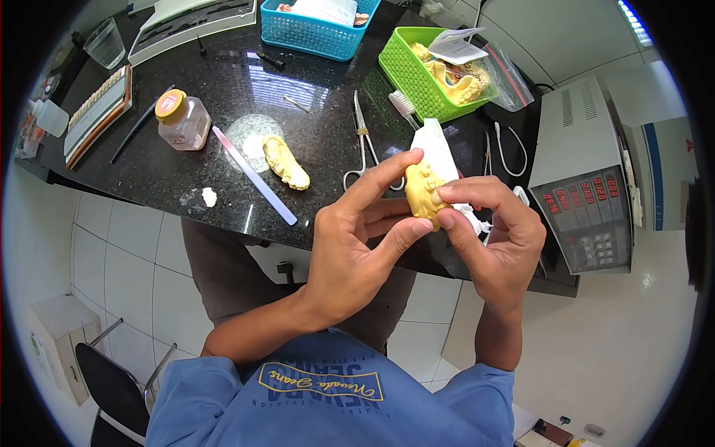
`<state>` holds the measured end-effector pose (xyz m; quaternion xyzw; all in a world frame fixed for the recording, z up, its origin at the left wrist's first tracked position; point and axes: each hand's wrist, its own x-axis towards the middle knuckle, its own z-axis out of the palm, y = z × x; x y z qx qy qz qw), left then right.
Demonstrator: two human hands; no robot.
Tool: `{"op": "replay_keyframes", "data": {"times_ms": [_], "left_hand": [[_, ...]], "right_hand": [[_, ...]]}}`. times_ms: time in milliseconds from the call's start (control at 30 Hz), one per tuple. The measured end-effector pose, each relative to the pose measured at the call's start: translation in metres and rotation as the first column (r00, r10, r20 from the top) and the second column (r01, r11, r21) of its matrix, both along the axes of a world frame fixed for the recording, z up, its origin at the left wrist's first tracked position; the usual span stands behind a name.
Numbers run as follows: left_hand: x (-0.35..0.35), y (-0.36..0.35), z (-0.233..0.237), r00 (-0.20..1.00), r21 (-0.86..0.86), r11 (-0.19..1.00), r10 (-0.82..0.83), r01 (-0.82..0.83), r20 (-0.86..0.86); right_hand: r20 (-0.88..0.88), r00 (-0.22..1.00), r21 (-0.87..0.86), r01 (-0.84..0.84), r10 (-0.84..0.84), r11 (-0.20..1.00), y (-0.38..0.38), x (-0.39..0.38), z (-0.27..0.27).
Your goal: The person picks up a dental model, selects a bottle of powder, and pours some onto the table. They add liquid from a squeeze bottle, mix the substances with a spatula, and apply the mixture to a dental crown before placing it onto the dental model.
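Above the front edge of the counter, my left hand (356, 242) grips a yellow plaster dental cast (421, 195) between thumb and fingers, its teeth facing up and to the right. My right hand (497, 235) has thumb and forefinger pressed to the right side of the same cast, beside a paler tooth. Whether a separate small piece sits between those fingertips, I cannot tell. Another yellow dental cast piece (284, 162) lies on the dark counter to the left, partly over a whitish powdery patch (248, 138).
Scissor-handled forceps (363, 138), a pink-and-blue nail file (253, 176) and a yellow-lidded jar (183, 121) lie or stand on the counter (320, 216). Behind are a blue basket (309, 33) and a green basket (406, 78) with casts. A furnace-like unit with red digits (585, 186) stands right.
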<state>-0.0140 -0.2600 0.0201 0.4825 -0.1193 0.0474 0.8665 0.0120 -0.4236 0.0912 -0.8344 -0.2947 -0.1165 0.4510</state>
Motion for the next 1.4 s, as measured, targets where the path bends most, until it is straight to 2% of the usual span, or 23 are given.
{"op": "replay_keyframes", "data": {"times_ms": [300,367,467,600,733,900,967,1067,1300,1400], "left_hand": [[0.001,-0.001,-0.002,0.998,0.020,1.000,0.020,-0.021,0.064],[0.000,-0.001,-0.002,0.998,0.022,1.000,0.017,-0.018,0.062],[-0.001,-0.001,-0.001,1.000,-0.023,1.000,0.012,-0.011,0.026],[0.000,-0.001,0.002,1.000,-0.051,0.999,-0.004,0.003,-0.022],[0.000,0.000,0.002,1.000,0.013,1.000,0.000,0.000,-0.009],[-0.001,0.000,0.003,1.000,0.011,1.000,-0.020,0.020,-0.024],[-0.001,0.000,0.002,0.999,-0.001,1.000,-0.031,0.031,-0.030],[0.000,-0.002,0.002,1.000,0.014,1.000,-0.014,0.014,0.021],[-0.001,-0.001,0.001,0.999,0.048,0.999,0.012,-0.014,0.033],[0.000,0.000,0.002,1.000,0.019,1.000,-0.018,0.018,0.007]], "right_hand": [[-0.051,0.997,-0.087,0.049,-0.054,0.995,0.002,0.000,0.000],[0.030,1.000,-0.027,-0.010,0.010,1.000,0.001,0.003,-0.007],[0.132,0.991,-0.042,-0.033,0.039,0.999,0.000,0.005,-0.010],[0.126,0.992,-0.020,-0.012,0.015,1.000,0.003,0.002,-0.007],[0.032,0.999,0.064,-0.040,0.038,0.997,-0.001,0.002,-0.004],[-0.061,0.997,0.128,-0.033,0.041,0.991,0.001,0.000,-0.002],[-0.254,0.967,0.198,0.044,0.008,0.979,0.002,-0.002,-0.001],[-0.302,0.953,0.202,0.043,0.020,0.979,0.001,0.001,-0.001],[-0.285,0.958,0.174,0.077,-0.024,0.982,0.006,0.002,-0.004],[-0.194,0.979,0.146,0.092,-0.063,0.985,0.005,0.001,-0.005]]}}
